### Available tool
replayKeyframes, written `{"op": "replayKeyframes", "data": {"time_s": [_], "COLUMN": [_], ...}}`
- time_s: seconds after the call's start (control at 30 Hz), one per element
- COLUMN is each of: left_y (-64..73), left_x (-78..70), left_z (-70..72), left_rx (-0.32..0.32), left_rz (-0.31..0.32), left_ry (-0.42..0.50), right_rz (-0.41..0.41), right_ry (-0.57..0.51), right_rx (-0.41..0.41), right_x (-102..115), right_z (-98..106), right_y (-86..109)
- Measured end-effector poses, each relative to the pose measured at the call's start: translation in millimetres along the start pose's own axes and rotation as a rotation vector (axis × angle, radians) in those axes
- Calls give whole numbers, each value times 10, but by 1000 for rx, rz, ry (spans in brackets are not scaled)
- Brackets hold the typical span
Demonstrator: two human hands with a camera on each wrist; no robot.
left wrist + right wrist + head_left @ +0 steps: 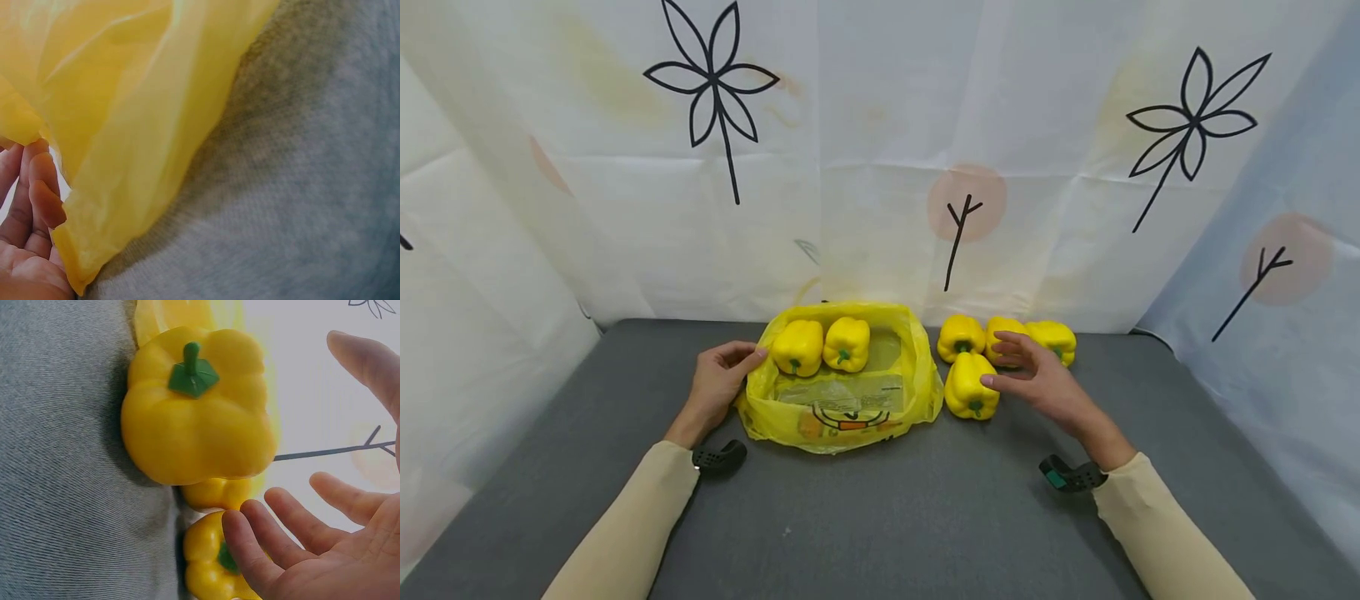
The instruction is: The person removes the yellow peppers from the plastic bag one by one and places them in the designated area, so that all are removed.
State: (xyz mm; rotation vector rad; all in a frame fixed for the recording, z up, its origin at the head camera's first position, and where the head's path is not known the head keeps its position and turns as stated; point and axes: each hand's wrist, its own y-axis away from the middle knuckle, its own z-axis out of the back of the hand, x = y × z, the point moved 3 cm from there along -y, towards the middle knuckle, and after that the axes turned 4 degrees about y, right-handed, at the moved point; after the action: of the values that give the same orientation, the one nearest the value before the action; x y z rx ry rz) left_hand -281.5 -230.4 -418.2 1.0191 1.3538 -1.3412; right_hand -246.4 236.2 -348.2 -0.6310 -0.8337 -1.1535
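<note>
A yellow plastic bag [842, 437] lies with its mouth spread wide, and two yellow bell peppers [797, 347] sit inside toward its left and back. My left hand [718, 379] grips the bag's left edge; in the left wrist view its fingertips [47, 203] are at the yellow plastic. My right hand [1045, 383] is spread open above the right-hand peppers, holding nothing. The nearest bell pepper [972, 387] lies on its side between the bag and this hand, its green stem toward me. In the right wrist view that pepper [197, 425] is in front of the parted fingers.
Behind the nearest pepper, more yellow bell peppers [961, 337] stand in a row along the back, partly hidden by my right hand. A grey cloth-covered table [880, 533] lies beneath everything. White printed curtains [880, 125] enclose the back and sides.
</note>
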Motion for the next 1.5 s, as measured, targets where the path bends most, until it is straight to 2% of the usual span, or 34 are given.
{"op": "replayKeyframes", "data": {"time_s": [0.3,0.73,1.2,1.5], "left_y": [11,34,10,-2], "left_x": [-34,-21,13,19], "left_z": [-22,-21,4,5], "left_rx": [0,2,-6,-4], "left_rz": [2,2,3,-5], "left_ry": [4,0,-6,0], "right_rz": [26,83,139,162], "right_ry": [-1,37,56,32], "right_rx": [-6,3,35,64], "right_x": [136,477,735,903], "right_z": [84,121,-34,-112], "right_y": [-15,-157,-416,-615]}}
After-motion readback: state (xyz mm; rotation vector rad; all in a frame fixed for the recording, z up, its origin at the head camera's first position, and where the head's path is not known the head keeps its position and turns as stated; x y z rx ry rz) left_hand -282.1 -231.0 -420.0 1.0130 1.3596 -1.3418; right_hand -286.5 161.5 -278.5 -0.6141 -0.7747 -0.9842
